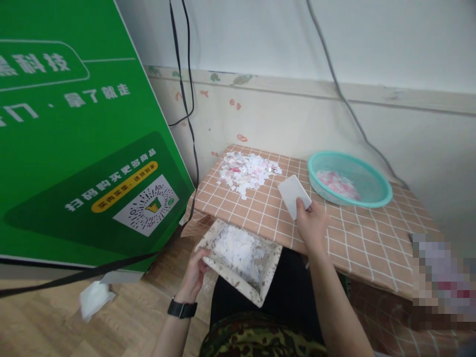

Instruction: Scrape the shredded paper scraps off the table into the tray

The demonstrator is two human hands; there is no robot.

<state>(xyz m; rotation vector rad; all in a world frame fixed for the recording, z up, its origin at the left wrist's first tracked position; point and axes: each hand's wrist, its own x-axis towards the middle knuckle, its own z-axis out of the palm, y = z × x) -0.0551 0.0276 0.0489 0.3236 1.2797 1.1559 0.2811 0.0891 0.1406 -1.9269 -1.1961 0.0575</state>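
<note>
L hand (196, 273) grips tray (268, 270) w/ paper bits (236, 248), just below table (357, 243) edge; R hand (313, 223) pinches white card (290, 192) nr scrap pile (247, 171) on top. Risk: one-hand hold slips, tray tips, bits spill.

Mesh basket (373, 182): plastic, smooth, slight sheen. Card (292, 192): smooth, plastic-looking. Tray (232, 280): smooth-faced, material unclear. Scraps (247, 171): paper-like, mostly matt, few shiny. Tablecloth (256, 215): matt, cloth or vinyl unclear. Floor (130, 317): wood-look, satin.
</note>
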